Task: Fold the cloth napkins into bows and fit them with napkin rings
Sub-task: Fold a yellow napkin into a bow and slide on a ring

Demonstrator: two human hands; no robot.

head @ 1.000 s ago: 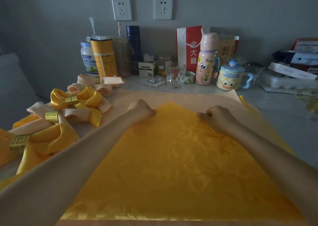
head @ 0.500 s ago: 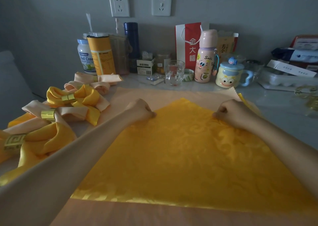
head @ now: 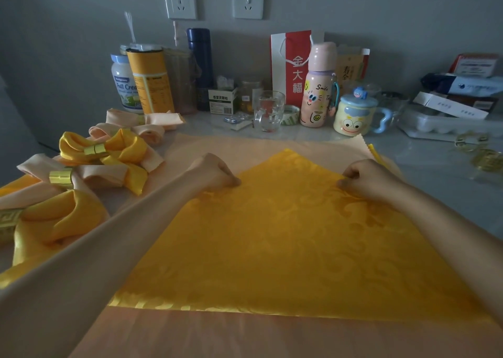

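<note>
A yellow damask napkin (head: 285, 238) lies flat on top of a peach napkin (head: 245, 148), its far corner pointing away from me. My left hand (head: 215, 172) pinches its far left edge. My right hand (head: 364, 179) pinches its far right edge. Several finished bows lie at the left: a yellow bow (head: 109, 153) with a gold ring (head: 95, 149), a peach bow with a gold ring (head: 61, 177), and a nearer yellow bow (head: 57, 221) with a patterned gold ring (head: 8, 221).
Loose gold rings (head: 481, 153) lie at the right on the grey counter. Along the wall stand jars, a yellow canister (head: 149, 80), a blue flask, a glass (head: 269, 110), a pink bottle (head: 317, 85), a lidded cartoon mug (head: 353, 115), a red bag and an egg tray (head: 441, 123).
The yellow napkin has slid away from me, baring a peach strip along the near edge. My right hand moved right along the far edge; my left hand stayed put.
</note>
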